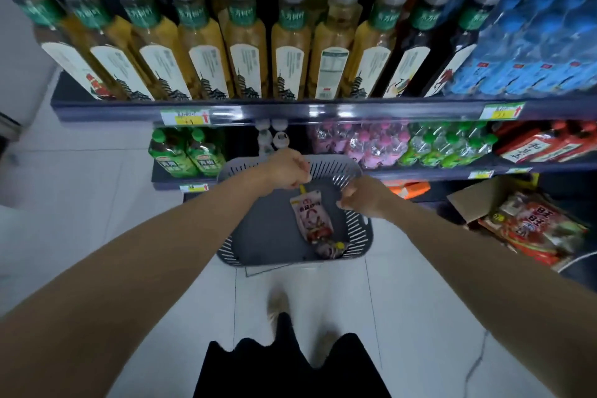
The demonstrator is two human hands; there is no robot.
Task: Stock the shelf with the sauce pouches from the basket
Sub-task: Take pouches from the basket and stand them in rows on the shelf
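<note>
A grey slotted basket [268, 236] stands on the white floor in front of the shelf. My left hand [286, 170] pinches the yellow cap of a white and red sauce pouch [311, 216], which hangs over the basket. Another pouch [329, 249] lies at the basket's near right corner. My right hand [363, 197] hovers just right of the hanging pouch with its fingers curled; nothing shows in it.
Tall tea bottles [245, 42] and blue water bottles [529, 42] fill the upper shelf. Green bottles [185, 152] and pink and green packs [387, 142] sit on the lower shelf. An open cardboard box of snack bags [529, 223] stands at the right.
</note>
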